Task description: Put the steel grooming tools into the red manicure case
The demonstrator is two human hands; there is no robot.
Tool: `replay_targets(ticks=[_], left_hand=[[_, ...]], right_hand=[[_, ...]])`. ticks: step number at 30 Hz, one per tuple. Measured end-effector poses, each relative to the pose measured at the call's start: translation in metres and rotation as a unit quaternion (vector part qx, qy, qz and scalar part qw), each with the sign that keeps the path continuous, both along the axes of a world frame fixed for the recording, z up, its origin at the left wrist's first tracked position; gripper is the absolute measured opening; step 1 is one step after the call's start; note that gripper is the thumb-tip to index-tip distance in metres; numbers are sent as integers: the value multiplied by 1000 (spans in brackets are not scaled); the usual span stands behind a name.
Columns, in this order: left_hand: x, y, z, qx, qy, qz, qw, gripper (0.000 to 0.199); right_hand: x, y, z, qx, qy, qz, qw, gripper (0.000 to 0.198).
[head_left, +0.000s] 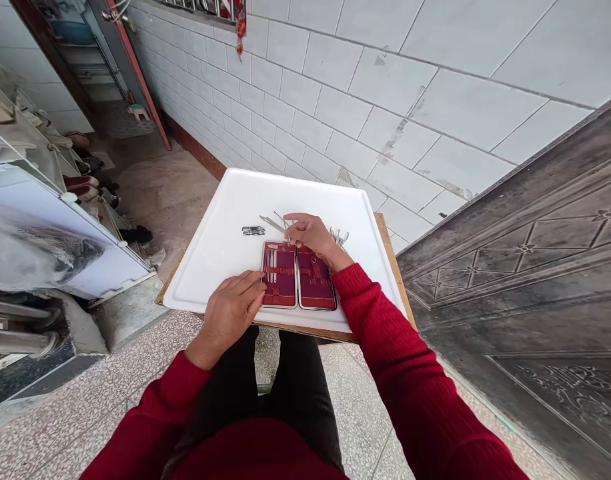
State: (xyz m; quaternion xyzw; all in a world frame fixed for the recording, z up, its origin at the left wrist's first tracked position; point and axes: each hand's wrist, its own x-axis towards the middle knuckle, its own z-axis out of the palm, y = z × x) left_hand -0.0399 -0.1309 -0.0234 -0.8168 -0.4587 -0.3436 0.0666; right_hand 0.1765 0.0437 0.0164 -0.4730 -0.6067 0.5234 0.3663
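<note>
A dark red manicure case [280, 299] lies unfolded on a white tabletop [200, 267]. Slim metal tools [273, 263] sit under a strap in its left half. My left hand [233, 310] holds the case's left edge, fingers bent over the rim. Above the case's top edge, my right hand [310, 237] is closed in a pinch on a thin metal manicure tool [287, 233]; its exact kind is unclear. Beyond the case lie nail clippers [253, 231] and a long flat metal tool [270, 222]. Right of my right hand are metal nippers or scissors [339, 235], partly covered.
A tiled wall [305, 100] runs behind the table, whose wooden edge [393, 263] shows at the right. A carved grey metal door [510, 280] stands on the right. To the left are a shoe rack [85, 180] and an open doorway [100, 67].
</note>
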Motion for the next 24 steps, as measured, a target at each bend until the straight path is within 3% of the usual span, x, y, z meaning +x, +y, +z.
replay_targets(ticks=[3, 6, 10, 13, 19, 24], left_hand=[[0, 0, 1, -12, -5, 2, 1000, 23], [0, 0, 1, -13, -4, 1, 1000, 23], [0, 0, 1, -17, -6, 1, 1000, 24], [0, 0, -1, -18, -7, 1, 1000, 24], [-1, 0, -3, -12, 3, -3, 1000, 23], [-1, -2, -2, -16, 5, -1, 1000, 23]], right_hand=[[2, 4, 1, 74, -135, -75, 985, 27], [5, 8, 6, 143, -317, -114, 931, 23], [4, 11, 15, 156, -490, -96, 852, 25], [-2, 10, 22, 152, -558, -73, 812, 25], [-25, 16, 35, 183, -586, -39, 788, 30], [-48, 32, 38, 157, -605, -1, 781, 31]])
